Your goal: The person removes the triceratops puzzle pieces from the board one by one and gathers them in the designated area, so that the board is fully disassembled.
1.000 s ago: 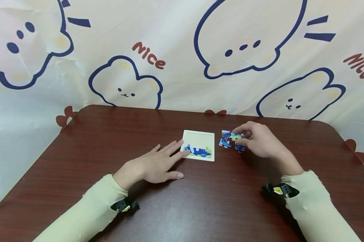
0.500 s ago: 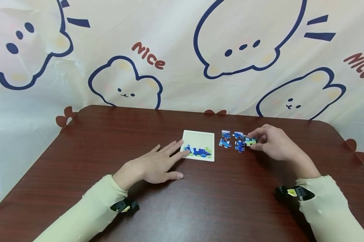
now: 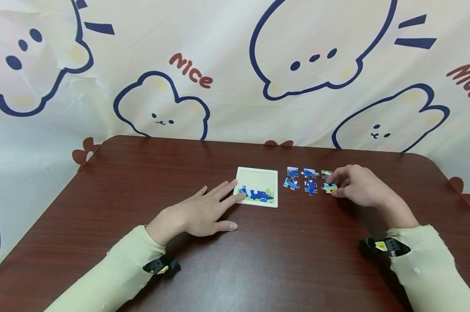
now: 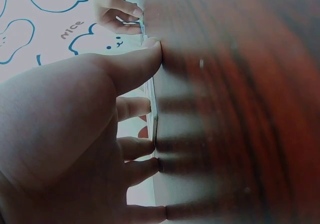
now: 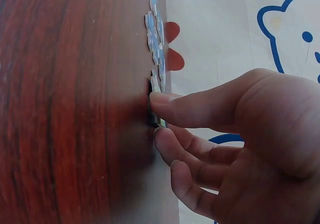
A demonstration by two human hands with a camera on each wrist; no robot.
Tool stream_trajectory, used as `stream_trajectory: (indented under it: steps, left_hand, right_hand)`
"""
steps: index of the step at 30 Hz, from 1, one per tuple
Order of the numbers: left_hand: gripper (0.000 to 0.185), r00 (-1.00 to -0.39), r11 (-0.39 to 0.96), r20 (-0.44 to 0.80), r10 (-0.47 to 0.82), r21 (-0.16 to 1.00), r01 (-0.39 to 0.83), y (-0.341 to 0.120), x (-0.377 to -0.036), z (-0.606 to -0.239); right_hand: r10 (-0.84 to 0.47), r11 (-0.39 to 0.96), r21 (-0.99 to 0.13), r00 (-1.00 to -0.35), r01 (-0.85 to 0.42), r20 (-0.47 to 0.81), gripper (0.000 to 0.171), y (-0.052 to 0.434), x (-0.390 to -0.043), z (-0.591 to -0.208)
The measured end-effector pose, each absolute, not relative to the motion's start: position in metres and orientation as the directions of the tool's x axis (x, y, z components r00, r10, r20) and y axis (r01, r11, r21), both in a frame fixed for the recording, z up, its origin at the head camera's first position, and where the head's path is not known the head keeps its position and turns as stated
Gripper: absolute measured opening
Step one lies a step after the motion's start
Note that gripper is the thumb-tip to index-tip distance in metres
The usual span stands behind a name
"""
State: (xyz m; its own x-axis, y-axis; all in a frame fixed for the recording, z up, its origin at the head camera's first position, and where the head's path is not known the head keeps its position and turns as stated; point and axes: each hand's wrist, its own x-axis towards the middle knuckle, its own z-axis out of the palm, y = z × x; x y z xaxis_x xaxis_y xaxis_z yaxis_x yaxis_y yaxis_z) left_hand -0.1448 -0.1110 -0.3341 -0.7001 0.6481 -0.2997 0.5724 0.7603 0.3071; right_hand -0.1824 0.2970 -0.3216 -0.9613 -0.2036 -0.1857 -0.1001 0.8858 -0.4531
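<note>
A white square puzzle tray (image 3: pixel 257 175) lies on the table, its near part filled with pieces showing a dark blue animal on green. My left hand (image 3: pixel 203 212) is spread flat, index and middle fingertips over the tray's left edge and the thumb on the table. Right of the tray, loose jigsaw pieces lie in two rows, among them a blue piece (image 3: pixel 311 187). With thumb and fingers, my right hand (image 3: pixel 360 185) pinches a green-and-blue jigsaw piece (image 3: pixel 328 188) at the near right of the group. Just behind that one lies another piece (image 3: pixel 326 173), partly covered by the fingers.
The brown wooden table (image 3: pixel 235 260) reaches back to a pale cloth (image 3: pixel 227 104) printed with cartoon bears. Each wrist wears a black strap device, such as the right strap (image 3: pixel 387 247).
My right hand has moved right from over the clustered pieces, taking the green-and-blue jigsaw piece along. The pieces now lie spread in two rows. My left hand and the tray stay put.
</note>
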Motion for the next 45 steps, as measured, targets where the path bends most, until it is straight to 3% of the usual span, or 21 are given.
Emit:
stream_trajectory:
  steps: [10,25,34,45]
  left_hand:
    - [0.075,-0.701,0.761,-0.299,0.648,0.307,0.572,-0.110,-0.145,-0.332]
    - [0.075,-0.702,0.766,-0.310,0.641,0.303,0.566,-0.110,-0.144,-0.333]
    - [0.075,-0.702,0.769,-0.315,0.638,0.304,0.562,-0.110,-0.145,-0.333]
    - [0.074,-0.694,0.765,-0.322,0.644,0.292,0.574,-0.110,-0.145,-0.332]
  right_hand:
    - [-0.181,0.886,-0.456,-0.966,-0.079,-0.185,0.039,0.297,-0.185,-0.320]
    - [-0.190,0.844,-0.518,-0.980,-0.138,-0.049,0.042,0.263,-0.178,-0.310]
    - [-0.328,0.773,-0.585,-0.944,-0.247,-0.036,0.043,0.205,-0.180,-0.310]
    - [-0.526,0.695,-0.618,-0.846,-0.367,-0.089,0.043,0.132,-0.186,-0.323]
